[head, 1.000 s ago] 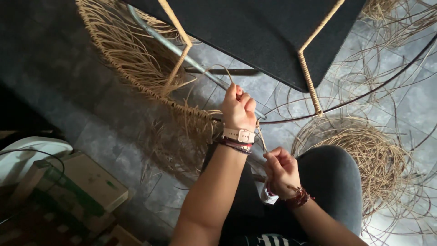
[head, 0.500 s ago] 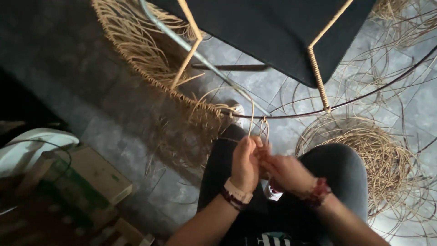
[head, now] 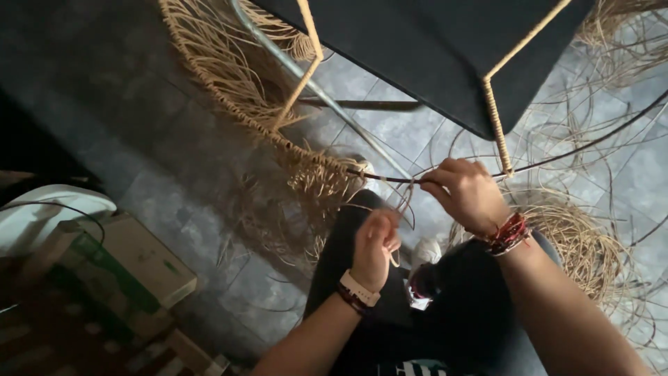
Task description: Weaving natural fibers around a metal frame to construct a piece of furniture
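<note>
My right hand is closed on the dark metal hoop where the woven rattan edge ends, pinching a thin rattan strand there. Lower down, over my dark-trousered knee, my left hand is blurred and closed on the loose end of that rattan strand, which loops between both hands. The frame's wrapped uprights rise in front of a black panel.
A coil of loose rattan lies on the grey tiled floor at right, with stray strands around it. A cardboard box and a white rounded object sit at lower left. A grey metal tube crosses under the frame.
My right hand rose from my lap to the hoop. My left hand came down from the hoop to knee height, drawing the strand with it.
</note>
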